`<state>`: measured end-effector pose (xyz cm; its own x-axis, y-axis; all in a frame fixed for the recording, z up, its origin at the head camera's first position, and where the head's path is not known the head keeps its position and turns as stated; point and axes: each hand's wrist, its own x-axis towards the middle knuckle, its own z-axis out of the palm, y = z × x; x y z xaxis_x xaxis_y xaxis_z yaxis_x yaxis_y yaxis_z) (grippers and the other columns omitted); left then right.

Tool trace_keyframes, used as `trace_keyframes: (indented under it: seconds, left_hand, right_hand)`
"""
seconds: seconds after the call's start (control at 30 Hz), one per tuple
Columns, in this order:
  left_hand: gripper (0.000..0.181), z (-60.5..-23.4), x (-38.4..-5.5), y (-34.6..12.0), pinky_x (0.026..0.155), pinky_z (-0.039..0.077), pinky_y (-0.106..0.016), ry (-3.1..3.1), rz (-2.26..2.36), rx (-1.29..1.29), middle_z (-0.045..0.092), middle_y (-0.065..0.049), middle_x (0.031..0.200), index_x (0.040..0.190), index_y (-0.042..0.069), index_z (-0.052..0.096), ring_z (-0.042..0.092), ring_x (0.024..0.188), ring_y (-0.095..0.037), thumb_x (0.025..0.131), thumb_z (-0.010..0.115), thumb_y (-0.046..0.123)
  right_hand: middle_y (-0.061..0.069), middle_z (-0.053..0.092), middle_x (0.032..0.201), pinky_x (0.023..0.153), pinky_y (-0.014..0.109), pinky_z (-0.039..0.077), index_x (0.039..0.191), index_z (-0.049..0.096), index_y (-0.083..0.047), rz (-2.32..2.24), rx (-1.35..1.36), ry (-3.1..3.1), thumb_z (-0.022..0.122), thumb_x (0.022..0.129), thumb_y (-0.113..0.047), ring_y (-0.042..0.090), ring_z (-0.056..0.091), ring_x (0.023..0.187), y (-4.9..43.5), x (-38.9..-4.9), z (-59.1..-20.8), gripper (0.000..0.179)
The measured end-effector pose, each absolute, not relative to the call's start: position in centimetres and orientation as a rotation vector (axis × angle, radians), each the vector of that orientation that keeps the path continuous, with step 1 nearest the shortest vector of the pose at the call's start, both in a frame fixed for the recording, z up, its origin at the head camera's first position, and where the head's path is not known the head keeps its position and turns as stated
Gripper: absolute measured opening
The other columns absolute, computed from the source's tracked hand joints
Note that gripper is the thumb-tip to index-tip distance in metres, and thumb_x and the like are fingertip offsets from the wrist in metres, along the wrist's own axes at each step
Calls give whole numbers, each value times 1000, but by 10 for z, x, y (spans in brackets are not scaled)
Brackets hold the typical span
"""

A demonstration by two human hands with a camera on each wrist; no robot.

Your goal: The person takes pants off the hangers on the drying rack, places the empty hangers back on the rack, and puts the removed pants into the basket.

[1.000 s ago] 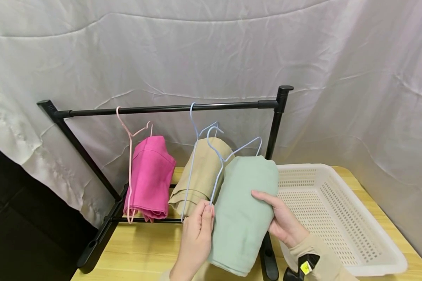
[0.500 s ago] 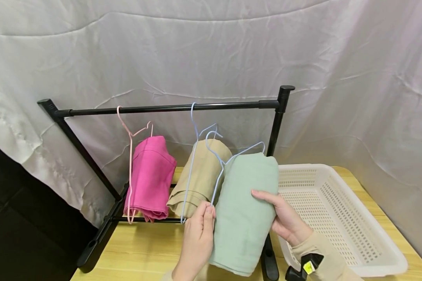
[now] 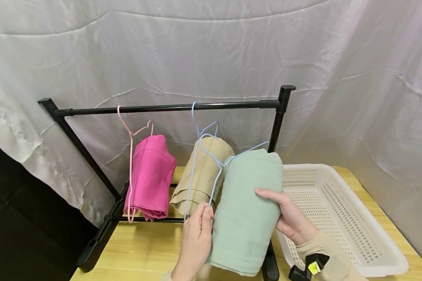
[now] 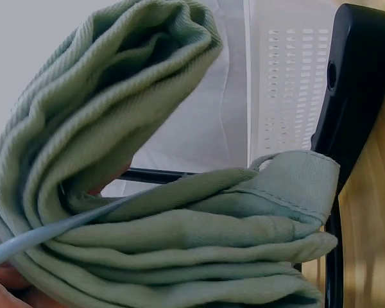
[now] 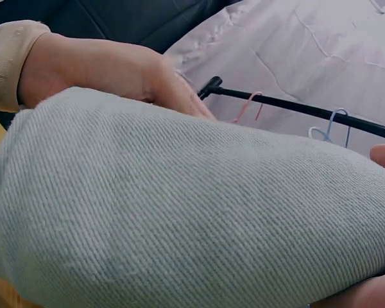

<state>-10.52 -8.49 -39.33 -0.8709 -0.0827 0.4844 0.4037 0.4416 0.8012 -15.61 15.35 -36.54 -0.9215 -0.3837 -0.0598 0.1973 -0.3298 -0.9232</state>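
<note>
Mint-green pants (image 3: 247,210), folded thick, hang over a light blue wire hanger (image 3: 216,177) in front of the rack. My left hand (image 3: 195,238) pinches the hanger's lower left side. My right hand (image 3: 293,214) grips the pants from the right, thumb on the front and the other fingers hidden behind. The hanger's hook is off the rail and overlaps the khaki garment in the head view. In the left wrist view the blue wire (image 4: 25,240) runs into the fold of the pants (image 4: 154,231), with layers on both sides.
A black rack (image 3: 161,109) carries a folded pink garment (image 3: 151,175) on a pink hanger and a folded khaki garment (image 3: 197,187) on a blue hanger. A white perforated basket (image 3: 372,230) stands right on the wooden table (image 3: 147,253). Pale cloth (image 3: 211,54) hangs behind.
The held hanger's hook has tipped left and slightly down. The pants' upper end and my right hand have shifted a little to the right. My left hand keeps nearly the same place.
</note>
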Motion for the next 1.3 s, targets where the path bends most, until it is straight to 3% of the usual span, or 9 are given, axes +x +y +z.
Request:
trace_keyframes:
  seconds: [0.5,1.3]
  left_hand:
    - [29,-396,-105,-87,59,38,-19,-2218,-1413,-261,38,14,65,83,14,55,37,59,3,111,54,12]
    - [31,-401,-104,-91,58,41,-21,-2190,-1451,-238,44,13,67,83,18,55,41,59,3,113,52,11]
  right_hand:
    - [-4,62,130,102,38,58,144,31,-20,-2282,-295,1570,53,109,-17,14,68,116,161,-150,-354,42]
    - [-4,62,133,101,37,59,144,36,-21,-2305,-384,1594,50,111,-14,13,68,118,173,-139,-340,36]
